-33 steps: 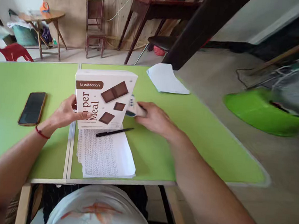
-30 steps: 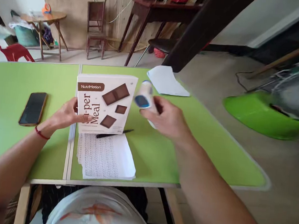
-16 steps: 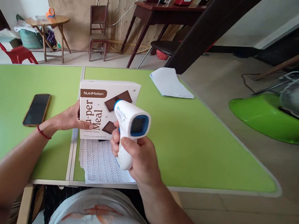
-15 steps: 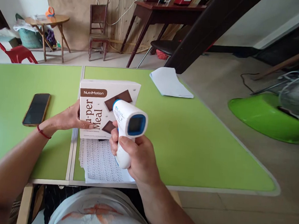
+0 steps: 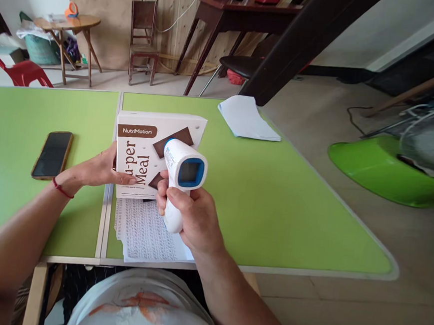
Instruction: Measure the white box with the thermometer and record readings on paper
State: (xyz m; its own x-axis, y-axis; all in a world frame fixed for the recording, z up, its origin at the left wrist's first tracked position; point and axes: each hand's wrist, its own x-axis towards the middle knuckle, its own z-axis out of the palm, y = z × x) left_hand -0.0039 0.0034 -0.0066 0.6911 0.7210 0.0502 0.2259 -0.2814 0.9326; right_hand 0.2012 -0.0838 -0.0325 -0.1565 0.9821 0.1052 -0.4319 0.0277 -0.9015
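Note:
My left hand is closed on the left edge of a white and brown NutriMotion box, its thumb across the front and its other fingers hidden behind. In my right hand is a white and blue infrared thermometer, gripped by its handle, with its dark screen facing me. The thermometer's front end overlaps the box's right part in view; whether they touch I cannot tell. Below the box lie handwritten sheets, partly covered by the box and my right hand.
A dark phone lies on the green table left of the metal seam. White papers rest near the far right edge. Beyond stand a dark desk, a small chair and a round table.
The thermometer and my right hand have shifted slightly left and up against the box. My left hand keeps its hold on the box, and the whole view has moved a little.

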